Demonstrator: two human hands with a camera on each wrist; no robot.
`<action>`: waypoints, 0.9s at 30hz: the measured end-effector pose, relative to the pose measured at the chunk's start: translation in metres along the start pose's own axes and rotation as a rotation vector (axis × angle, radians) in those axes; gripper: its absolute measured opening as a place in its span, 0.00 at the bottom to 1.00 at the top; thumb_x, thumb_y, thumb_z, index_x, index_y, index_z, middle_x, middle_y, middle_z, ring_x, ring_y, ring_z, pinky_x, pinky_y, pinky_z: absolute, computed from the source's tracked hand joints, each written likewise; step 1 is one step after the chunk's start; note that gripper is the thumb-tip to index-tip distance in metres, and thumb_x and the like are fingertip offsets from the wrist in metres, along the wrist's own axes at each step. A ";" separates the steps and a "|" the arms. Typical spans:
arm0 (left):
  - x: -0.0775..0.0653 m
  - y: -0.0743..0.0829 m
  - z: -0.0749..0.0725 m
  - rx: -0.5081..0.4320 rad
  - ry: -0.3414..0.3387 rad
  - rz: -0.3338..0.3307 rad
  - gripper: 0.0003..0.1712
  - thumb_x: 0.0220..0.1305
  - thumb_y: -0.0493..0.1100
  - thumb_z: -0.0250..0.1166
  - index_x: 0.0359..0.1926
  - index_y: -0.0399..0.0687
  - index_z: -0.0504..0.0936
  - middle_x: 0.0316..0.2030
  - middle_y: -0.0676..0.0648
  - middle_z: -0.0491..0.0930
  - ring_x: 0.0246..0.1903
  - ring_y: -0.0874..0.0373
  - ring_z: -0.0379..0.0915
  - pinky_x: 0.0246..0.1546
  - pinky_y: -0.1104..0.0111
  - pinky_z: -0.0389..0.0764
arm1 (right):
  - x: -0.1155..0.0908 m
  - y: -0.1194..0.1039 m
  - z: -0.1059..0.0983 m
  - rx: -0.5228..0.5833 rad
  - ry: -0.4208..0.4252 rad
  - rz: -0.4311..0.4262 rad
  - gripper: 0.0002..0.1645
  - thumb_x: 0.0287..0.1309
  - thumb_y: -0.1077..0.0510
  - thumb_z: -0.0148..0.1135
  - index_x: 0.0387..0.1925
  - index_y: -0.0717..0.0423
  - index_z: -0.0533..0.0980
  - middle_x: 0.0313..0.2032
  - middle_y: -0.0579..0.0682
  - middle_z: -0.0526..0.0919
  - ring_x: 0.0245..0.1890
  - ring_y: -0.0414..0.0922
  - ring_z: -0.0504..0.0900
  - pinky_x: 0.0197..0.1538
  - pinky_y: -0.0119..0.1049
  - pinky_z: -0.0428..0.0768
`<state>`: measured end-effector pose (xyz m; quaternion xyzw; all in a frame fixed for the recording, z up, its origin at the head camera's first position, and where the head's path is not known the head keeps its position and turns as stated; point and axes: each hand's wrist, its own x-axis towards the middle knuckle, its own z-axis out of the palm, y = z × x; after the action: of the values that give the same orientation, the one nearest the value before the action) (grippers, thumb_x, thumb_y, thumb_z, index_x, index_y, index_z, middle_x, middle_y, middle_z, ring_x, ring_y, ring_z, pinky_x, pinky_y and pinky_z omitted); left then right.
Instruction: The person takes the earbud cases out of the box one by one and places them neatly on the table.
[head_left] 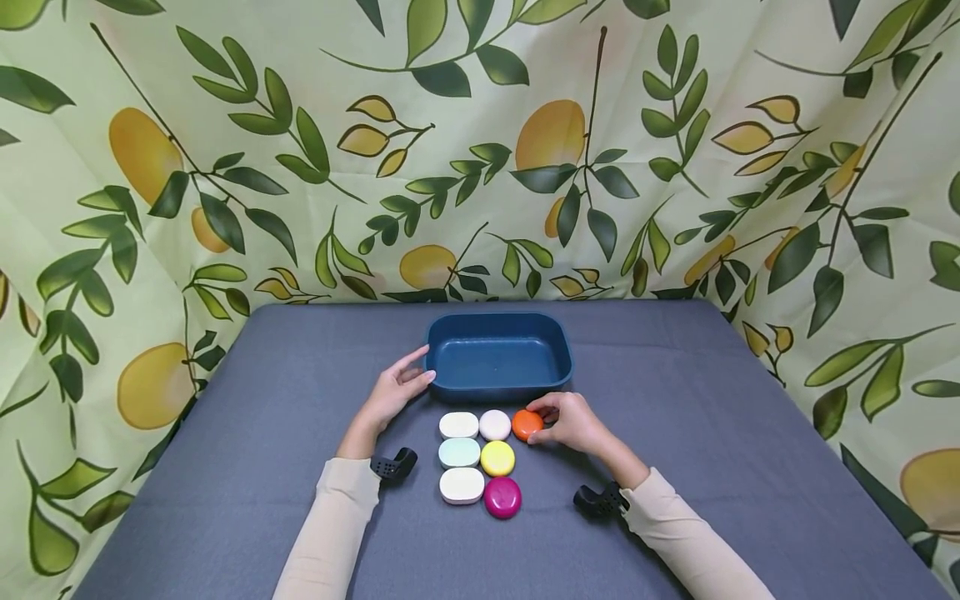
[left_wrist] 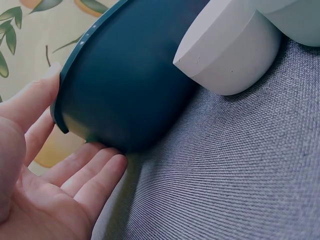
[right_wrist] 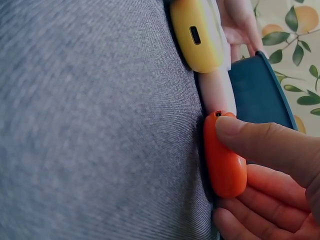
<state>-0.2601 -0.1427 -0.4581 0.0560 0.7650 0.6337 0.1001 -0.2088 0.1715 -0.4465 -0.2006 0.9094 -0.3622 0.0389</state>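
Observation:
My right hand (head_left: 573, 422) pinches a round orange earbud case (head_left: 527, 425) between thumb and fingers. In the right wrist view, the thumb lies over the top edge of the orange case, by a small port, and the fingers are at its lower end. My left hand (head_left: 396, 395) rests with fairly straight fingers against the left end of a dark blue bin (head_left: 498, 393), thumb near its front corner. The left wrist view shows the fingertips at the bin's outer wall. Beside the orange case sits a pale round case (head_left: 495, 425).
In front of the bin stand a white oval case (head_left: 458, 425), a mint oval case (head_left: 459, 453), another white oval case (head_left: 462, 486), a yellow round case (head_left: 498, 458) with a port, and a magenta round case (head_left: 502, 497). A grey cloth (head_left: 315, 358) covers the table; a leaf-patterned curtain (head_left: 465, 100) hangs behind.

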 end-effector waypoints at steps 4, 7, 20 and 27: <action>-0.001 -0.001 0.000 -0.001 0.003 0.001 0.34 0.68 0.45 0.60 0.72 0.55 0.61 0.64 0.32 0.71 0.63 0.46 0.71 0.64 0.57 0.73 | 0.001 0.000 0.002 -0.022 -0.011 -0.012 0.26 0.39 0.59 0.79 0.43 0.65 0.82 0.39 0.59 0.86 0.35 0.44 0.82 0.42 0.37 0.85; -0.001 -0.002 -0.001 -0.010 0.005 -0.004 0.33 0.68 0.45 0.60 0.72 0.55 0.61 0.64 0.32 0.71 0.63 0.46 0.71 0.65 0.57 0.72 | 0.002 -0.002 0.002 -0.031 -0.027 -0.020 0.27 0.40 0.60 0.78 0.44 0.67 0.81 0.40 0.60 0.86 0.36 0.45 0.83 0.43 0.39 0.85; 0.000 0.046 -0.014 0.670 0.248 0.275 0.33 0.65 0.52 0.63 0.69 0.51 0.67 0.71 0.39 0.62 0.73 0.40 0.54 0.71 0.42 0.58 | 0.023 -0.025 -0.065 -0.264 0.445 -0.009 0.22 0.55 0.50 0.69 0.42 0.65 0.81 0.43 0.62 0.84 0.44 0.56 0.82 0.47 0.50 0.82; 0.019 0.087 -0.036 1.152 0.346 0.168 0.47 0.61 0.73 0.53 0.75 0.60 0.53 0.77 0.40 0.45 0.77 0.39 0.32 0.70 0.32 0.39 | 0.071 -0.006 -0.102 -0.512 0.353 0.247 0.51 0.56 0.25 0.52 0.70 0.53 0.61 0.75 0.64 0.50 0.74 0.68 0.47 0.66 0.76 0.50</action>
<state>-0.2897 -0.1562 -0.3679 0.0573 0.9831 0.1231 -0.1225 -0.2938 0.2049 -0.3622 -0.0263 0.9810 -0.1438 -0.1274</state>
